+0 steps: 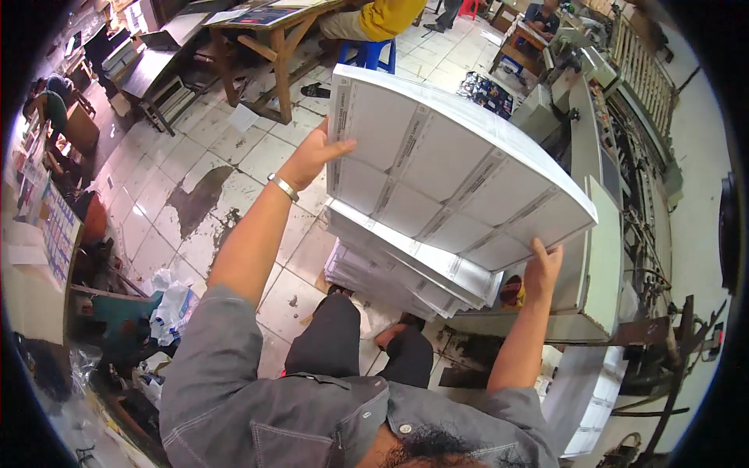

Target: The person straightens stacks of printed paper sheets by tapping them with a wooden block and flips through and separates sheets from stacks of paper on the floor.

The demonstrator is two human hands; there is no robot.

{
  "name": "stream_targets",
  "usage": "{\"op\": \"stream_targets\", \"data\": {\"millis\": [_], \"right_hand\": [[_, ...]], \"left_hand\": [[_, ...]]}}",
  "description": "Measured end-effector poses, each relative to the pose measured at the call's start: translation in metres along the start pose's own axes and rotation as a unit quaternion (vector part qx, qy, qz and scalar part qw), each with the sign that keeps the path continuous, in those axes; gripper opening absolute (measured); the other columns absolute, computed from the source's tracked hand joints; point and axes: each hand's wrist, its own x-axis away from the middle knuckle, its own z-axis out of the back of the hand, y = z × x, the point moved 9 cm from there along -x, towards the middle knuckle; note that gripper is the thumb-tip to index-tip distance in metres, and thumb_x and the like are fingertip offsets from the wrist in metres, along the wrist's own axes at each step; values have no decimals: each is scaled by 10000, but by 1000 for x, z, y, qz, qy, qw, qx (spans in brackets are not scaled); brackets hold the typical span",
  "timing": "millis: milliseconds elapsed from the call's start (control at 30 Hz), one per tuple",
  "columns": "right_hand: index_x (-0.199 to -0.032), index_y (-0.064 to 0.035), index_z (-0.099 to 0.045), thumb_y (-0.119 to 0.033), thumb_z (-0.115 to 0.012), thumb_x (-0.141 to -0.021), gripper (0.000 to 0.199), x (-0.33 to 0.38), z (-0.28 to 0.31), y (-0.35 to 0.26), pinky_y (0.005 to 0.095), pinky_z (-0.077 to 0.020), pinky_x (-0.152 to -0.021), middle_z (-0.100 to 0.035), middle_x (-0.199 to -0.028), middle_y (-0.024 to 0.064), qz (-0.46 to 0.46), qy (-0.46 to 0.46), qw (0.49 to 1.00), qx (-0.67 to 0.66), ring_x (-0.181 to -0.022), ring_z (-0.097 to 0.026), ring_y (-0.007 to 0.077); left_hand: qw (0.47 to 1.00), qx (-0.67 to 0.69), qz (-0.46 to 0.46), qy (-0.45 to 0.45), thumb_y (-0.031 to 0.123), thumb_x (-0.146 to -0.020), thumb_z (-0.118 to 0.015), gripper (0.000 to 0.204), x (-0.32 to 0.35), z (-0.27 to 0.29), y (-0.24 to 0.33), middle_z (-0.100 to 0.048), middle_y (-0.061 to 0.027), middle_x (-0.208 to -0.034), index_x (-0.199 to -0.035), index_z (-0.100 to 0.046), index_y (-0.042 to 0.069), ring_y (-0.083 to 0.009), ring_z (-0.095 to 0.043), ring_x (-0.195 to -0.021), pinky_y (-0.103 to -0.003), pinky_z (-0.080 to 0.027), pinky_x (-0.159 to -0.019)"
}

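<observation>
Between my two hands is a thick stack of large printed paper sheets (445, 164), tilted so that its printed face turns toward me. My left hand (316, 156) grips its left edge, thumb on the printed face and fingers behind. At the lower right corner my right hand (542, 265) holds the same stack, with some fingers hidden beneath. Below it stands a tall pile of similar sheets (374, 273), its edges uneven. I cannot make out whether the held stack touches this pile.
Right of the pile is a pale metal machine or cabinet (601, 273). More printed sheets (589, 405) lie at the lower right. A wooden table (277, 39) stands ahead, with a person in yellow (386, 19) on a blue stool (374, 56). Plastic bags (173, 312) lie at left.
</observation>
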Motion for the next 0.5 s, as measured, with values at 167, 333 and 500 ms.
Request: {"op": "stream_targets", "data": {"millis": [167,333,500], "right_hand": [[-1168,8,-475,-51,-658,-806,409,-14,9,5,302,-418,-849,-554,-1084,80,11,31,999,1,-981,-532,171],[-1115,9,-523,-35,-682,-760,391,-12,-15,-16,294,-419,-842,-581,-1025,60,16,23,999,-28,-926,-556,172],[-1151,3,-509,-5,-672,-733,449,-13,3,2,329,-417,-861,-574,-1047,72,29,11,999,19,-966,-548,194]], "left_hand": [[991,-98,67,65,217,-865,-635,449,-3,3,-10,-568,-90,-1167,-1220,-474,-6,-177,-516,-1086,-318,-385,-960],[998,-47,23,38,238,-825,-686,548,-3,13,-3,-589,-107,-1135,-1248,-454,-20,-176,-538,-1049,-312,-411,-927],[989,-140,46,24,199,-844,-656,442,-6,-5,-12,-582,-96,-1149,-1193,-492,-17,-190,-539,-1059,-318,-394,-953]]}}
